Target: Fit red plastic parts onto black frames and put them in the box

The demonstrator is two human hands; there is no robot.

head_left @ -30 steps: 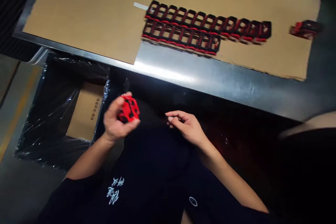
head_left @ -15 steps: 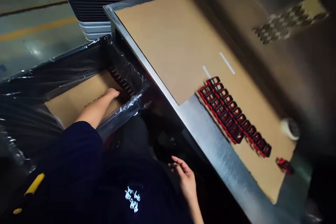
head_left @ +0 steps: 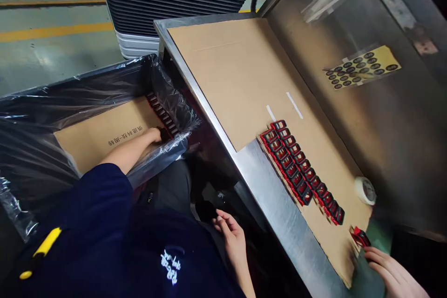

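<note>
My left hand (head_left: pixel 152 135) reaches into the box lined with dark plastic film (head_left: pixel 38 107). Its fingers close round a small dark part beside the row of red-and-black frame-shaped parts (head_left: pixel 163 115); the fingertips are partly hidden. Under the hand lies a cardboard sheet (head_left: pixel 94 130) with printed characters. Low in front of my body, my right hand (head_left: pixel 232 233) has thumb and fingers pinched together. A dark rounded shape (head_left: pixel 205 211) shows at its fingertips, and I cannot tell whether it is held. More red-and-black parts (head_left: pixel 291 163) stand in two rows on the metal table's cardboard.
At the lower right another person's hand (head_left: pixel 387 265) touches a single red-and-black part (head_left: pixel 360 237). A tape roll (head_left: pixel 365 191) lies near the metal back panel, where a yellow sticker sheet (head_left: pixel 363 67) hangs. The metal table edge (head_left: pixel 202 95) runs beside the box.
My left hand has moved slightly right and down at the row in the box. The right hand has shifted left a little. Another person's hand has come in at the lower right.
</note>
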